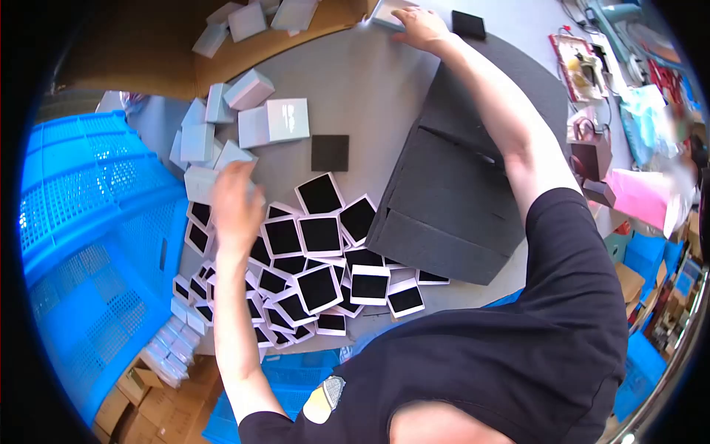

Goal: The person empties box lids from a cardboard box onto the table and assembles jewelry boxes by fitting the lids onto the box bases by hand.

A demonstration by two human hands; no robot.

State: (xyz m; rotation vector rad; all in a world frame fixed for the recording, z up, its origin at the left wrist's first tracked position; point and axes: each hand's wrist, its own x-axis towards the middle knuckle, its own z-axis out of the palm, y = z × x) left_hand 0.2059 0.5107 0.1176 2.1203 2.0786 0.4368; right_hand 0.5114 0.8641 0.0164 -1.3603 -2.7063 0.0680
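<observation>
My left hand (237,203) is blurred over the left side of the table, beside a white box (198,183) at the edge of a loose heap. Its fingers are smeared, and I cannot tell whether they grip a box. At the far edge, my right hand (423,28) has its fingers and thumb on the end of another white box (384,13). Below my left hand lies a pile of open white box halves with black pads inside (320,235). A loose black foam square (330,152) lies on the grey table (355,89).
Large black foam sheets (451,192) lie under my right arm, with a small black pad (468,25) beyond. Blue plastic crates (96,192) stand at left. A cardboard carton (133,55) holding white boxes is at the back. Tools and bags (584,66) crowd the right.
</observation>
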